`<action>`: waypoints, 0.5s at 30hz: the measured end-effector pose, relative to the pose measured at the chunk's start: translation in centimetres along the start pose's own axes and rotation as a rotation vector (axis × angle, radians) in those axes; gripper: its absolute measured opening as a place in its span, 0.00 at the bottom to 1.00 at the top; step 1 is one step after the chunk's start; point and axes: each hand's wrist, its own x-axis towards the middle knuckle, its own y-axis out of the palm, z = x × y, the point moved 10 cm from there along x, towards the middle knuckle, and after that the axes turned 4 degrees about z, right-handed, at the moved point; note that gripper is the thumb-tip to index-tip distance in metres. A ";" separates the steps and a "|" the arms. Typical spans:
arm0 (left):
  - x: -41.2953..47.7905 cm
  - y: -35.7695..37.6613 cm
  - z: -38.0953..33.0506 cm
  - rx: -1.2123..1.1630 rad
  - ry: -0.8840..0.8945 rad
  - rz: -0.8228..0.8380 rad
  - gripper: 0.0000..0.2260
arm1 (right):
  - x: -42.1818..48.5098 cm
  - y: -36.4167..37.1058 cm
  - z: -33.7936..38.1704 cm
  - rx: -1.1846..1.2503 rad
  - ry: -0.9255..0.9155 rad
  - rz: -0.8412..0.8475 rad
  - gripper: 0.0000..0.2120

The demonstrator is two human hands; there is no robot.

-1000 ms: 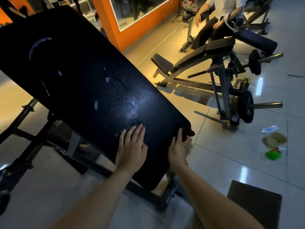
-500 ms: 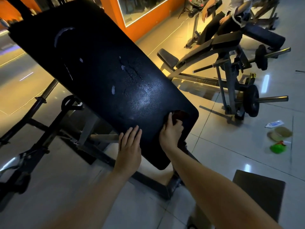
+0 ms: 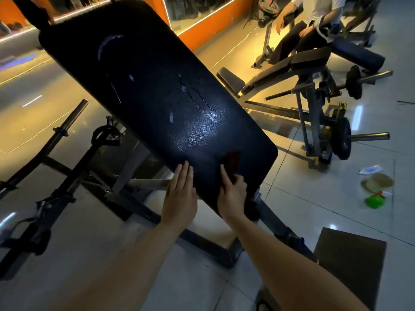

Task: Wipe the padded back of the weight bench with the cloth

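Observation:
The black padded back [image 3: 143,86] of the weight bench slants from upper left down to the lower middle, its leather cracked and scuffed near the centre. My right hand [image 3: 231,194] presses a dark reddish cloth [image 3: 232,160] onto the pad's lower end. My left hand [image 3: 179,196] lies flat against the pad's lower left edge, fingers straight and close together, holding nothing.
The bench's steel frame [image 3: 139,182] and a bar [image 3: 69,117] stand below and left of the pad. Another weight machine [image 3: 314,104] stands to the right, where a seated person [image 3: 307,30] is. A green object [image 3: 374,201] and discs lie on the tiled floor; a dark mat [image 3: 350,263] lies at lower right.
My right hand has slid the cloth from the pad's right corner inward onto its lower surface. My left hand has shifted to the pad's lower left edge. The view has swung left.

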 end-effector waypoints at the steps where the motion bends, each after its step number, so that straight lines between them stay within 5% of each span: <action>1: -0.1 0.0 -0.5 -0.016 0.001 -0.006 0.26 | -0.3 0.1 -1.3 0.072 0.088 0.016 0.25; 5: 0.7 0.1 -3.2 -0.321 -0.027 0.097 0.22 | 0.2 -0.8 1.1 0.633 0.222 0.136 0.25; 8: 1.5 1.3 -4.6 -0.808 -0.314 0.322 0.22 | 0.5 -3.2 4.6 0.967 0.240 0.148 0.25; 15: 1.5 1.0 -5.8 -1.261 -0.535 0.253 0.07 | 0.7 -7.8 3.2 0.472 0.232 0.067 0.19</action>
